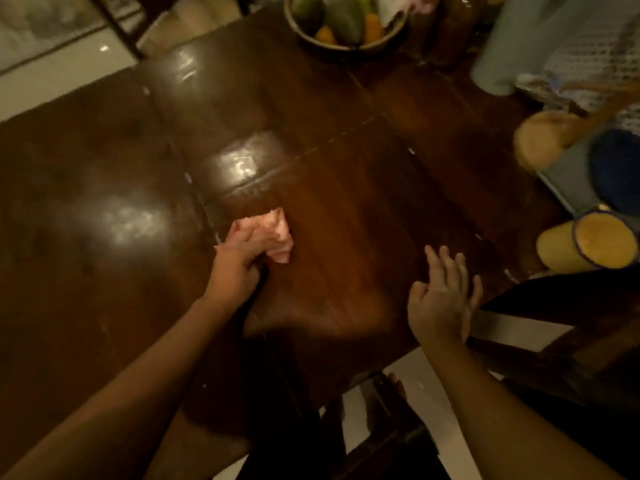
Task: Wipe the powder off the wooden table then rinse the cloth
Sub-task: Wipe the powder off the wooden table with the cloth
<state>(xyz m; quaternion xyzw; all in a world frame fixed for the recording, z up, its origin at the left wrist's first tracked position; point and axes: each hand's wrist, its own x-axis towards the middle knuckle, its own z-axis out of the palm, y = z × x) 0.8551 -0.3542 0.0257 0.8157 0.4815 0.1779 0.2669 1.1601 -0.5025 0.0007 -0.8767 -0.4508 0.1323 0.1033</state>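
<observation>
A dark, glossy wooden table (346, 174) fills most of the view. My left hand (239, 261) grips a crumpled pink cloth (277, 233) and presses it onto the tabletop near the middle. My right hand (443, 296) hovers or rests at the table's near right edge with its fingers spread and nothing in it. The picture is dim and blurred, and I cannot make out any powder on the wood.
A bowl of green and orange fruit (343, 26) stands at the far side. On the right are a yellow cup (588, 242), a round tan object (543, 138), a blue item (616, 168) and pale cloth (554, 39). A dark chair (571, 341) stands at the right.
</observation>
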